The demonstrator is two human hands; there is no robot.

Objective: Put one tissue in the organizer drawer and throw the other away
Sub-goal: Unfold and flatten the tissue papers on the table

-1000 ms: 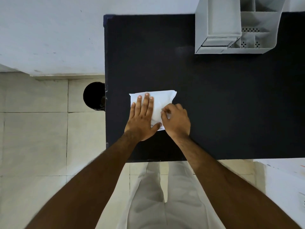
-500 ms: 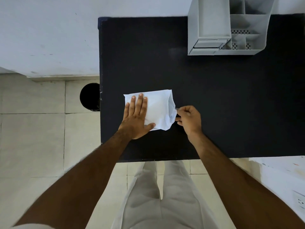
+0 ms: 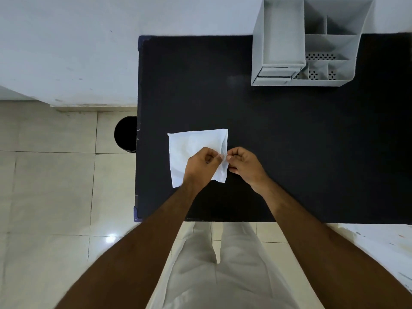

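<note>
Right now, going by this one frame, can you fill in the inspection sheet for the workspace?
Surface: black table, bare apart from the items below.
Job's things: white tissue near the table's left front, its right edge lifted; whether it is one sheet or two cannot be told. Grey organizer at the far right, drawer at its front, shut.
Clutter: nothing seen.
Grippers: left hand and right hand both pinch the tissue's right edge.
Cables: nothing seen.
Surroundings: round black bin on the tiled floor left of the table; white wall behind.
</note>
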